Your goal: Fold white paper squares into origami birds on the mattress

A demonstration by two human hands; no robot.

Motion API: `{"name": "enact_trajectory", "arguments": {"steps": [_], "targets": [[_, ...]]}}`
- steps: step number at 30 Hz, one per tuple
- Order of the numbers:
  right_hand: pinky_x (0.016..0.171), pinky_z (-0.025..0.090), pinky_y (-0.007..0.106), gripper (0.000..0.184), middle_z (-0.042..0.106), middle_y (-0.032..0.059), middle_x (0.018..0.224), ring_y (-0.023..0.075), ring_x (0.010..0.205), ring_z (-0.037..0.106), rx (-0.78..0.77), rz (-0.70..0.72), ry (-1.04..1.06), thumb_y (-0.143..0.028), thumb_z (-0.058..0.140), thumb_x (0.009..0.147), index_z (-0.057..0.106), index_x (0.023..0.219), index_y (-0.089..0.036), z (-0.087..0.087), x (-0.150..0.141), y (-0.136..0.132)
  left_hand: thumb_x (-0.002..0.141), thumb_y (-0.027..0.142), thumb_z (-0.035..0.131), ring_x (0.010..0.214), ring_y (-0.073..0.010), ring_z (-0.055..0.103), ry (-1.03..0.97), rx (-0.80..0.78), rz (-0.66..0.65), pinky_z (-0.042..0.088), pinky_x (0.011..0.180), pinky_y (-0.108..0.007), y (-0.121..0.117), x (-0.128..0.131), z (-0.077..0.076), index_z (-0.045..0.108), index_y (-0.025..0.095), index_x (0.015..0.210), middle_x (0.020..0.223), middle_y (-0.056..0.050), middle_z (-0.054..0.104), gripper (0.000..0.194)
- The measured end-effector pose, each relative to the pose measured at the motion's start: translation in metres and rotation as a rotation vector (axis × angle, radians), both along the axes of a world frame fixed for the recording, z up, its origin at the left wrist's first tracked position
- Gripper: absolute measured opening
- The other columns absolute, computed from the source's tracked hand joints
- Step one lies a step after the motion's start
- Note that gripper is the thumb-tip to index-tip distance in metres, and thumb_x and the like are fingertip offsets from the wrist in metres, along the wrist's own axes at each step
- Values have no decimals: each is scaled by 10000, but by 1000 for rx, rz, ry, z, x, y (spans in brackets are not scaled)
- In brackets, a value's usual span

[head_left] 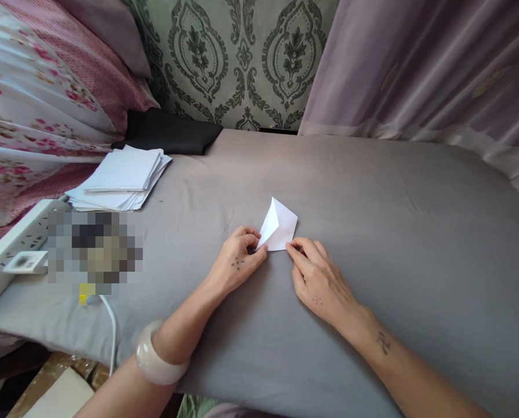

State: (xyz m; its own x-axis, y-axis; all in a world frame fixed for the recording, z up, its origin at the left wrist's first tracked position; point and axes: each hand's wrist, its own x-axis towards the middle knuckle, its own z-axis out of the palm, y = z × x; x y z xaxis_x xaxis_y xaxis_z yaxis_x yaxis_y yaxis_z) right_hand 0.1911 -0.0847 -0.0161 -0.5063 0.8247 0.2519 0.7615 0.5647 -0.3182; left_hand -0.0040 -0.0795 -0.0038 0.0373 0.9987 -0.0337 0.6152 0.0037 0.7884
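A small folded piece of white paper (284,227) lies on the grey cloth in front of me, with one flap folded over on its left side and a point facing away. My left hand (238,258) pinches its lower left corner between thumb and fingers. At the lower right corner, the fingertips of my right hand (318,273) are pressed together on the paper's edge. A pale bangle (161,354) circles my left wrist.
A stack of white paper (122,174) lies at the back left, before a folded black item (172,132). A white power strip (22,244) with a plugged-in adapter and cable runs along the left edge. Curtains and a patterned wall (242,58) border the grey cloth surface (394,232).
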Motion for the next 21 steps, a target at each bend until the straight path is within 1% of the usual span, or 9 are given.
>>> {"name": "enact_trajectory", "arguments": {"steps": [5, 8, 13, 18, 21], "targets": [[860, 468, 405, 410, 602, 120, 1161, 240, 983, 542, 14, 33, -54, -84, 395, 883, 568, 1252, -128, 4, -3, -7, 844, 305, 559, 800, -160, 601, -10, -13, 6, 476, 707, -288, 0, -1, 0, 625, 162, 648, 1050, -64, 610, 252], [850, 463, 407, 395, 599, 127, 1169, 243, 970, 533, -6, 15, -80, -144, 410, 901, 561, 1264, -110, 7, -6, -11, 858, 323, 552, 850, -175, 609, -44, -31, 15, 484, 752, -307, 0, -3, 1, 658, 169, 699, 1072, -72, 609, 245], [841, 458, 426, 436, 598, 135, 1198, 254, 956, 526, -21, -15, -134, -206, 430, 909, 513, 1320, -85, 10, -11, -20, 872, 312, 545, 898, -186, 609, -70, -26, -2, 484, 819, -332, 1, -5, -1, 670, 163, 744, 1092, -85, 597, 232], [883, 454, 438, 463, 567, 162, 1276, 270, 1012, 527, 21, -17, -125, -208, 445, 901, 480, 1340, -62, 7, -13, -27, 873, 279, 547, 879, -181, 608, -46, 15, -5, 486, 807, -324, -1, -5, -2, 665, 164, 759, 1078, -85, 602, 200], [849, 462, 412, 422, 595, 154, 1234, 260, 984, 541, 45, -37, -95, -165, 440, 888, 515, 1291, -68, 4, -13, -24, 878, 272, 537, 842, -169, 608, -33, 34, -1, 486, 773, -309, -2, -5, -1, 651, 161, 736, 1071, -84, 607, 213]]}}
